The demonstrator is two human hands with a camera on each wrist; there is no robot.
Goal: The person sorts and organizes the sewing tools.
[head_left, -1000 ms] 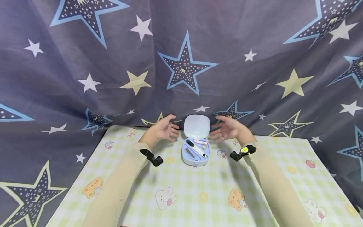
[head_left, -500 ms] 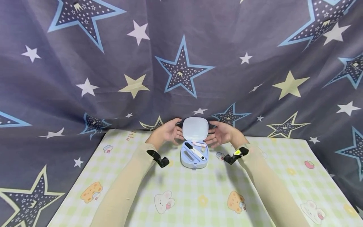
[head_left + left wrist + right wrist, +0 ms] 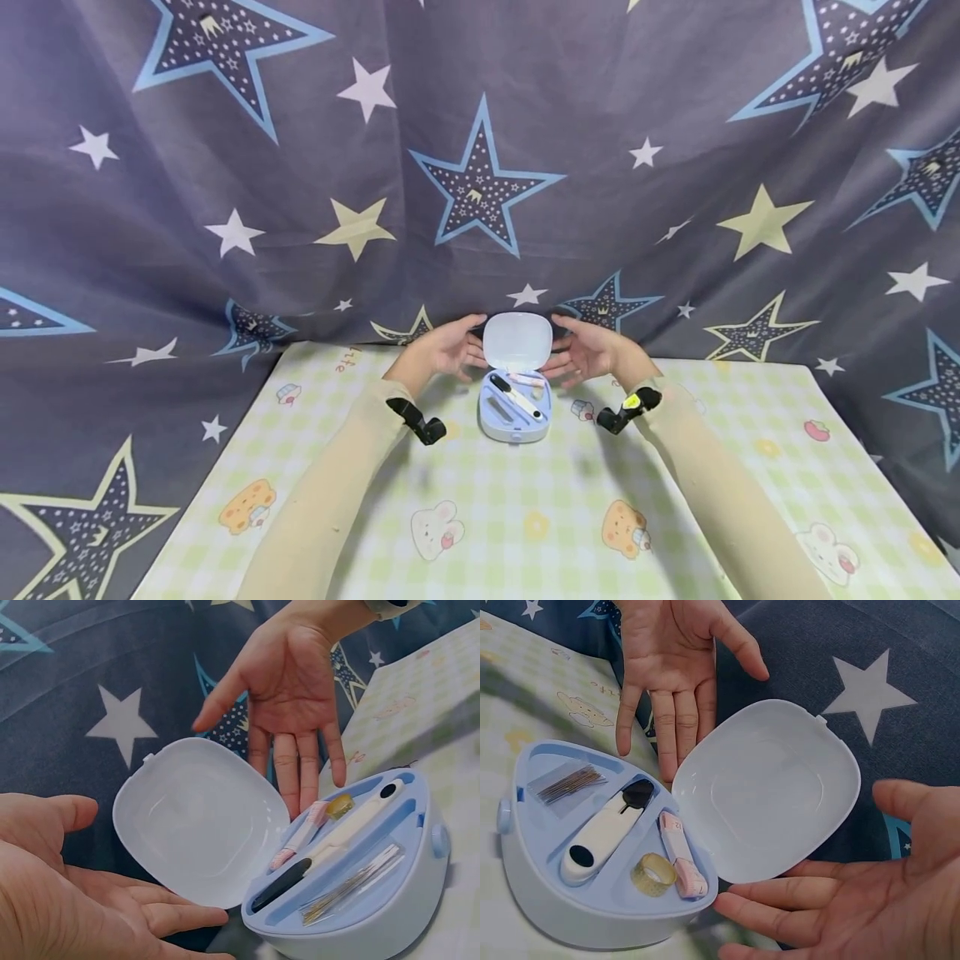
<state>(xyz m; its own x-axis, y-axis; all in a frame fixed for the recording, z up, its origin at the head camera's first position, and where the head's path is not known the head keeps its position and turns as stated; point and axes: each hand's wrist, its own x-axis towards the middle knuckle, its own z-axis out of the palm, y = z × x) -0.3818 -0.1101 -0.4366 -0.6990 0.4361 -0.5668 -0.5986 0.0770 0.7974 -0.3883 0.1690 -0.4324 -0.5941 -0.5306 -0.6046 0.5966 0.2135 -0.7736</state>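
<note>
A pale blue sewing box (image 3: 514, 435) stands on the table with its lid (image 3: 199, 817) raised at the back. In its tray lie a packet of needles (image 3: 571, 784), a white tool with a black end (image 3: 604, 834), a folded pink-and-white tape measure (image 3: 681, 859) and a gold ring-shaped thimble (image 3: 653, 874). My left hand (image 3: 450, 348) is at the lid's left side, palm inward, fingers extended behind its edge. Opposite it, my right hand (image 3: 588, 352) mirrors this pose, fingertips near the hinge. Both thumbs stand apart from the lid, and neither hand grips anything.
A green-and-white checked cloth with cartoon prints covers the table (image 3: 517, 492). Right behind the box hangs a dark curtain (image 3: 300, 167) with stars. A black wrist camera (image 3: 417, 420) is strapped to the left sleeve, another black camera (image 3: 628, 410) to the right.
Both hands have moved inward from either side, up to the edges of the raised lid, and over the last half second hold nearly still. The box has stayed in place.
</note>
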